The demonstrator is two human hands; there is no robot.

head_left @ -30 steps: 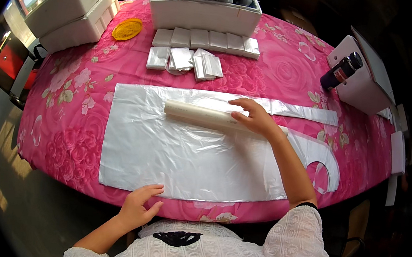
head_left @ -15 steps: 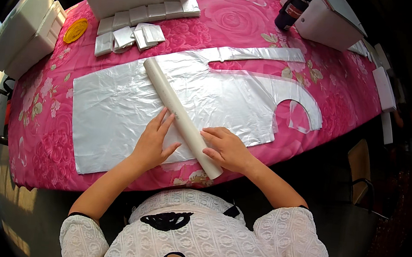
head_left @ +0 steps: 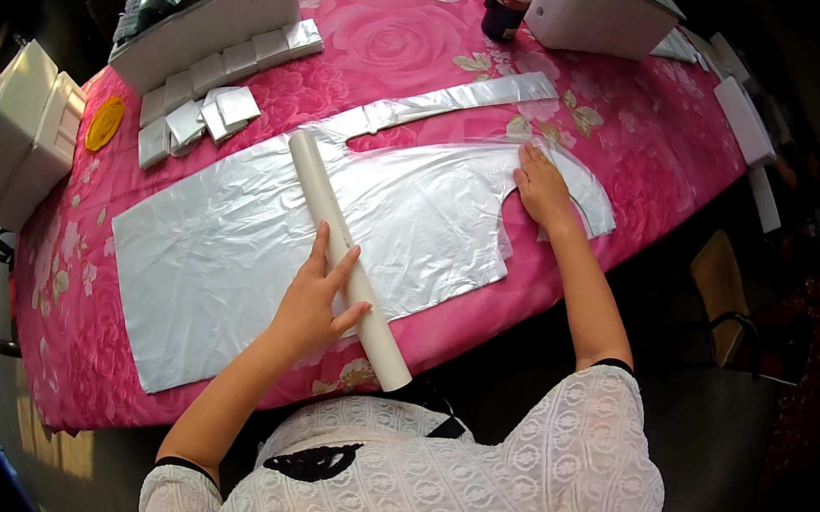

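A thin, silvery-white plastic apron (head_left: 199, 264) lies spread over the table, its long strap and curved neck part pointing to the right. Across its middle rests a white pipe (head_left: 377, 331), slanting from the far left toward the table's near edge. My left hand (head_left: 314, 296) lies against the pipe with its fingers spread, not wrapped round it. Out to the right, my right hand (head_left: 543, 185) rests flat on the curved neck part, fingers stretched out and partly covering the plastic there.
Small folded white packets (head_left: 184, 122) sit at the far left, before a white box (head_left: 214, 30) of wrapped things. A yellow oval item (head_left: 104, 124) lies near stacked white boxes (head_left: 28, 131). A dark flask (head_left: 509, 5) stands beside another white box (head_left: 600, 21). The tablecloth (head_left: 393, 34) is pink and flowered.
My right hand has left the pipe and reached right and away, onto the apron's curved neck part. My left hand stays at the pipe. The whole view has shifted somewhat.
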